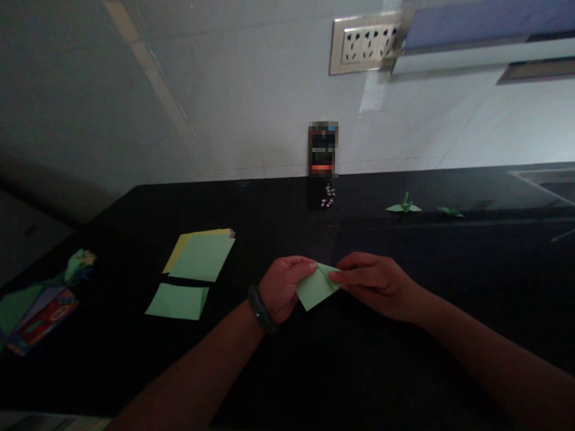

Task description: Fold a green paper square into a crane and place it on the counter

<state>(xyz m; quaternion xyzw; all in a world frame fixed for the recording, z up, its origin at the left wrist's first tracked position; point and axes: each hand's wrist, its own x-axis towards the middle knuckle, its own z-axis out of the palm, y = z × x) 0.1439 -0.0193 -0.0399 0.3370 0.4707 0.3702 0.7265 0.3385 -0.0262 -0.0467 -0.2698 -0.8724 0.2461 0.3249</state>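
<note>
Between my two hands is a folded piece of light green origami paper (314, 292), held just above the black counter. My left hand (284, 287), with a dark bangle at the wrist, pinches its left upper edge with the thumb on top. My right hand (377, 281) is closed on the right corner, thumb and fingers pressing a fold there. To the left lie a stack of square paper sheets (202, 257), green over yellow, and a folded green sheet (177, 301) in front of it. Two green paper cranes, one (404, 206) larger-looking than the other (450, 212), sit at the back right.
A phone (323, 149) leans upright on the tiled wall, a beaded strap (328, 196) below it. At far left lie a colourful paper packet (42, 320) and a crumpled green-yellow paper piece (79, 266). Sockets (366, 43) are on the wall; a framed edge (543, 176) is at right.
</note>
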